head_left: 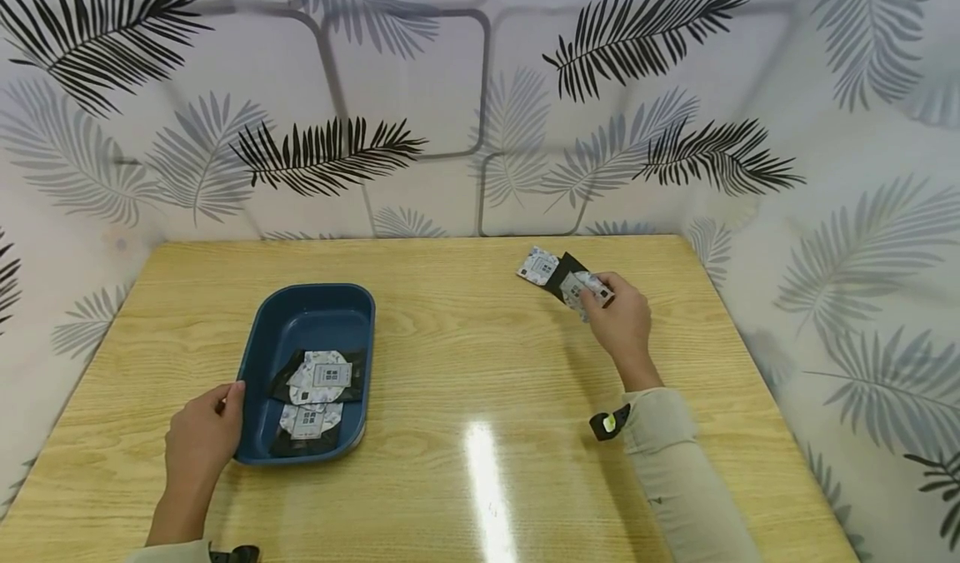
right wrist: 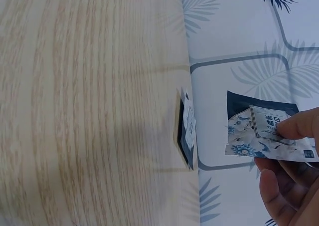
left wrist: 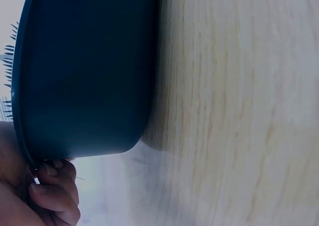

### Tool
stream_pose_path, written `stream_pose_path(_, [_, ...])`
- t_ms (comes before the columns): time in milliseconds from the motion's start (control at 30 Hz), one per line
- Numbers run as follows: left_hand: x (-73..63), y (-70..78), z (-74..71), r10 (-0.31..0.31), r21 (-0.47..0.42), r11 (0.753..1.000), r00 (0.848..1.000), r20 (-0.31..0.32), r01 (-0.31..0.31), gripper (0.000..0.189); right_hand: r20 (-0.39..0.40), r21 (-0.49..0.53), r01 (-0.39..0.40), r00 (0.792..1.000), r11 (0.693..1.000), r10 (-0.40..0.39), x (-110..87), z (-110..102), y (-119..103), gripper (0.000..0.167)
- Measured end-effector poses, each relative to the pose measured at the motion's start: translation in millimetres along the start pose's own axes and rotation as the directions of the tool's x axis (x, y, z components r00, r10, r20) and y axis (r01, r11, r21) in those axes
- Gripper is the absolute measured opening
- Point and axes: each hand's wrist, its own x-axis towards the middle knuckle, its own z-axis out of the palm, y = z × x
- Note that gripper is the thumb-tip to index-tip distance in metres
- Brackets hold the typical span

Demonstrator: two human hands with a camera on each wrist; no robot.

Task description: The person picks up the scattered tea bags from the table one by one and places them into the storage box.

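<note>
a small floral-and-black sachet is pinched in the person's right hand, thumb on its printed label and fingers bent behind, above the far right of a wooden table. just beyond it, another sachet lies flat near the table's back edge. well apart, to the left, stands a blue tray; two similar packets lie inside, toward its near end. the left hand grips the tray's left rim, fingers curled underneath. a light, flat pinch should avoid creasing the packet, and a steady left grip should stop the tray sliding.
</note>
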Motion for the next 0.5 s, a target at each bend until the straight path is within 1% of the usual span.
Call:
stream_pose_path(233, [1.1,-0.6,0.9,0.01,-0.004,1.0,1.0,-0.008,-0.01,0.047,-0.016,-0.002,0.031,0.999,1.0,-0.031,-0.3,-0.4,0.4,0.027])
stream_pose_path(500, [0.5,-0.3,0.7,0.008,-0.003,1.0,1.0,-0.012,-0.008,0.047,-0.027,-0.004,0.025,0.999,1.0,-0.025,2.1,1.1,-1.5,0.028])
